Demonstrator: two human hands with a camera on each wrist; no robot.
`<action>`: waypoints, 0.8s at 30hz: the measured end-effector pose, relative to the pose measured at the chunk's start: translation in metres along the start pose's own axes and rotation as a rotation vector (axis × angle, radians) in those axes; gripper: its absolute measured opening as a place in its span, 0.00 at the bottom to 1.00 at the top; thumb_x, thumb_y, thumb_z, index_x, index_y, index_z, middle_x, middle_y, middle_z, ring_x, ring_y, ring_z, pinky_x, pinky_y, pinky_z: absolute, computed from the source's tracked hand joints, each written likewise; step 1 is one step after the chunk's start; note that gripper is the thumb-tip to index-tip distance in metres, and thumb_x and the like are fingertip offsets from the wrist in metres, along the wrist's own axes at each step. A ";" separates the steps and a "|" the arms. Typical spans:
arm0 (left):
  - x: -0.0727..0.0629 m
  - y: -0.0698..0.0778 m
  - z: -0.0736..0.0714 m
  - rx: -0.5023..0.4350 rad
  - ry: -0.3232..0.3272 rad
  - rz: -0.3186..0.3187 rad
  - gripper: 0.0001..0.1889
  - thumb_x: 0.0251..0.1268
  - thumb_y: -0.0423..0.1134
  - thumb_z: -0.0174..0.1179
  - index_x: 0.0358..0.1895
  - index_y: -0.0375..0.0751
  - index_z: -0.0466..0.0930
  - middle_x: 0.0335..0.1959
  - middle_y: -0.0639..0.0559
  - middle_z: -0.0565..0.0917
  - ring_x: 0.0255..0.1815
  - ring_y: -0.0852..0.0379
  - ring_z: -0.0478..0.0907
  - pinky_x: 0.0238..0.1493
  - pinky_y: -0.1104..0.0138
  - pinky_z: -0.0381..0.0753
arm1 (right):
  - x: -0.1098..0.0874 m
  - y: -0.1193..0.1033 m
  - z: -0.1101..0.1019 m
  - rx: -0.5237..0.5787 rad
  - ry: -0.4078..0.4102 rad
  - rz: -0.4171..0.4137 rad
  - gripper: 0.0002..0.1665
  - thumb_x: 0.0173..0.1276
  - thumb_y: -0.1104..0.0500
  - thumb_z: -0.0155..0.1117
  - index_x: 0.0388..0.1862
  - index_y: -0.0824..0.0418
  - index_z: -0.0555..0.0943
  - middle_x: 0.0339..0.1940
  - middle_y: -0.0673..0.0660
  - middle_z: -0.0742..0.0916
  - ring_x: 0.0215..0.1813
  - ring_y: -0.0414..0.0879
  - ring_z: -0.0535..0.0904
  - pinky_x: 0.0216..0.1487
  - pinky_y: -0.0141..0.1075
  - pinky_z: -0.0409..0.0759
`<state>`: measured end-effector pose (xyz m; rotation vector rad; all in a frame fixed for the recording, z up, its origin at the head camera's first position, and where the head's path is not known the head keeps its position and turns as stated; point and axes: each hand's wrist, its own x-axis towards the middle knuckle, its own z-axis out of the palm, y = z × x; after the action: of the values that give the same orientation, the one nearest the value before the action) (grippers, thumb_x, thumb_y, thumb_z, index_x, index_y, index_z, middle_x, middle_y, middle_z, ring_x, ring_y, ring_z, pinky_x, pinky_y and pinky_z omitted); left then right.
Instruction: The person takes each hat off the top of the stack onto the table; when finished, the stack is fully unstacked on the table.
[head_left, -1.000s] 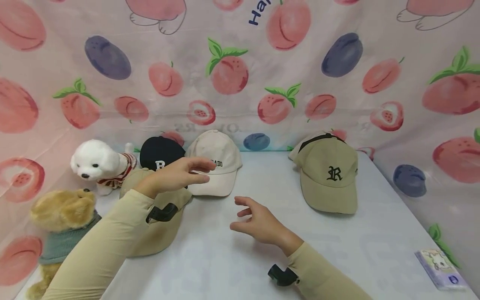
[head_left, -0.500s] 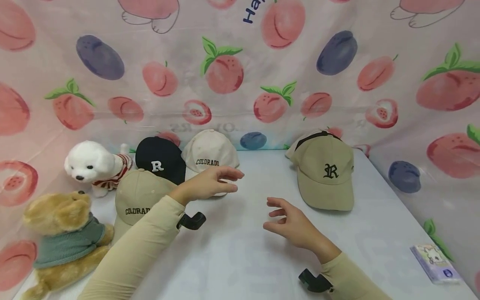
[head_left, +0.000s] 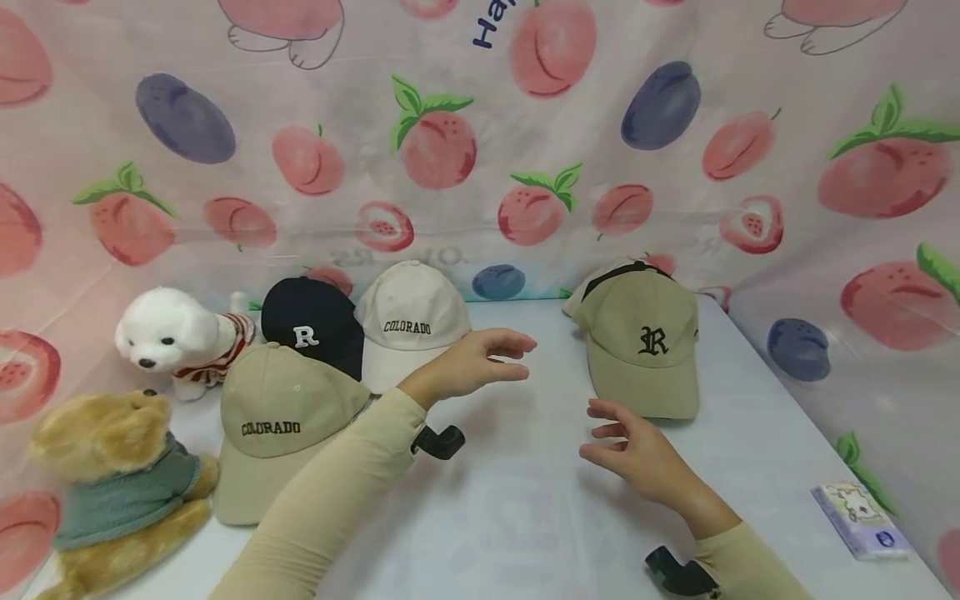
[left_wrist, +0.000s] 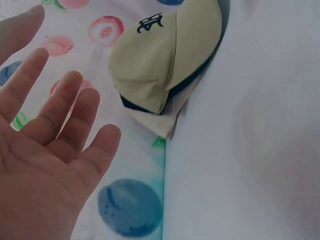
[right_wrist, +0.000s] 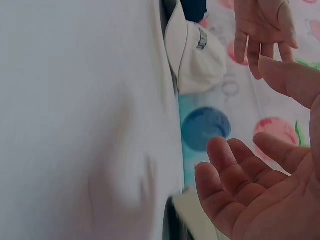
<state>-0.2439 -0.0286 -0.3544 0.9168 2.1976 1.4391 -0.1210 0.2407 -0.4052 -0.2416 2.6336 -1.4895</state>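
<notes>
Above a white table (head_left: 517,508), both hands (head_left: 476,364) (head_left: 643,460) loosely spread, empty, right nearest khaki R cap (head_left: 642,346)

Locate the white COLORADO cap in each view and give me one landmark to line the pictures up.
Head: the white COLORADO cap sits left of centre, its brim partly hidden by the left hand.
Left wrist: not in it.
Right wrist: the white COLORADO cap is near the top, right of centre, turned sideways.
Shared landmark: the blue plum print, right of the cap in the head view, below it in the right wrist view.
</notes>
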 end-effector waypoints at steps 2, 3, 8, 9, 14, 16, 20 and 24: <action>0.007 -0.001 0.005 -0.008 -0.002 0.010 0.24 0.67 0.39 0.66 0.65 0.38 0.77 0.61 0.50 0.79 0.63 0.54 0.74 0.61 0.64 0.74 | -0.002 0.004 -0.006 -0.011 0.014 0.014 0.41 0.66 0.55 0.73 0.72 0.68 0.67 0.66 0.66 0.77 0.59 0.55 0.79 0.56 0.47 0.78; 0.011 -0.001 0.008 -0.014 -0.004 0.010 0.24 0.67 0.39 0.66 0.65 0.39 0.77 0.62 0.50 0.79 0.63 0.54 0.74 0.61 0.64 0.74 | -0.003 0.006 -0.008 -0.018 0.023 0.021 0.40 0.66 0.55 0.73 0.71 0.68 0.67 0.66 0.66 0.77 0.59 0.55 0.79 0.56 0.46 0.78; 0.028 -0.002 0.019 -0.026 -0.012 -0.006 0.24 0.68 0.42 0.66 0.66 0.43 0.76 0.63 0.54 0.78 0.63 0.57 0.73 0.61 0.64 0.73 | -0.008 0.016 -0.022 -0.044 0.060 0.008 0.39 0.67 0.56 0.72 0.70 0.71 0.67 0.65 0.68 0.77 0.58 0.57 0.79 0.53 0.41 0.79; 0.031 -0.002 0.020 -0.026 -0.011 -0.010 0.25 0.68 0.43 0.66 0.66 0.44 0.76 0.63 0.55 0.78 0.64 0.57 0.73 0.62 0.64 0.73 | -0.008 0.017 -0.024 -0.047 0.067 0.013 0.39 0.67 0.56 0.72 0.70 0.71 0.67 0.65 0.67 0.78 0.58 0.57 0.79 0.52 0.39 0.79; 0.048 0.000 0.028 -0.035 -0.004 -0.027 0.26 0.68 0.45 0.66 0.67 0.45 0.75 0.63 0.57 0.78 0.64 0.57 0.72 0.62 0.63 0.73 | -0.012 0.024 -0.037 -0.063 0.096 0.034 0.40 0.67 0.56 0.72 0.71 0.70 0.66 0.65 0.68 0.77 0.59 0.59 0.79 0.45 0.35 0.80; 0.056 0.000 0.031 -0.039 -0.002 -0.032 0.27 0.68 0.45 0.67 0.68 0.44 0.75 0.63 0.57 0.77 0.64 0.57 0.72 0.62 0.63 0.73 | -0.013 0.027 -0.041 -0.078 0.108 0.043 0.40 0.67 0.56 0.72 0.72 0.70 0.66 0.65 0.69 0.77 0.59 0.60 0.79 0.44 0.35 0.80; 0.071 0.002 0.037 -0.045 -0.002 -0.032 0.27 0.68 0.44 0.66 0.69 0.43 0.74 0.65 0.55 0.76 0.65 0.56 0.72 0.61 0.64 0.73 | -0.014 0.034 -0.049 -0.104 0.128 0.060 0.40 0.68 0.55 0.71 0.72 0.70 0.65 0.66 0.69 0.76 0.60 0.61 0.79 0.45 0.35 0.80; 0.086 0.003 0.042 -0.046 -0.005 -0.029 0.29 0.69 0.44 0.65 0.70 0.42 0.72 0.68 0.50 0.75 0.67 0.54 0.71 0.62 0.63 0.72 | -0.015 0.040 -0.059 -0.138 0.146 0.083 0.41 0.70 0.52 0.69 0.73 0.70 0.64 0.68 0.69 0.75 0.61 0.61 0.78 0.46 0.35 0.80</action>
<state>-0.2799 0.0599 -0.3648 0.8678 2.1562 1.4665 -0.1201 0.3130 -0.4095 -0.0344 2.8261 -1.3498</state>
